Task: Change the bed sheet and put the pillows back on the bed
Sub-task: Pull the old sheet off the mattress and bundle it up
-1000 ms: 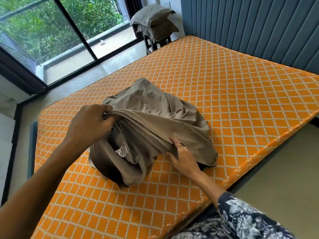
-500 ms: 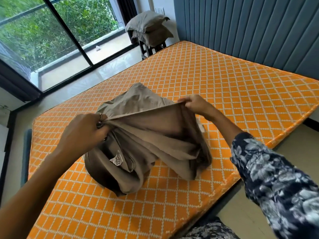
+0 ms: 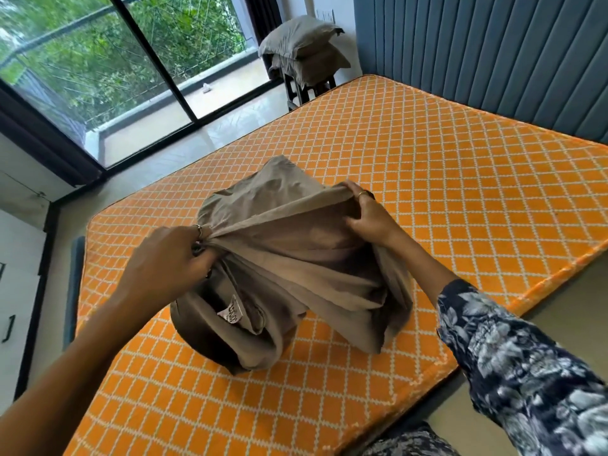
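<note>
The left hand [image 3: 167, 258] is being held with fingers curled tight, pinching the bunched taupe cotton bed sheet [image 3: 296, 264]; across that sheet, the right hand [image 3: 368, 212], floral-sleeved arm extended, is being kept gripping its raised edge.

One bunched taupe bed sheet [image 3: 296, 258] near the front edge of one bare orange mattress [image 3: 460, 179], two stacked pillows [image 3: 302, 51] beyond its far corner, two hands, left hand [image 3: 171, 261], right hand [image 3: 368, 215].

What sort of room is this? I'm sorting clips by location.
Most likely a bedroom: a bare orange mattress against a padded blue headboard wall, pillows stacked on a stand beside it, and both hands unfolding a taupe sheet.
</note>
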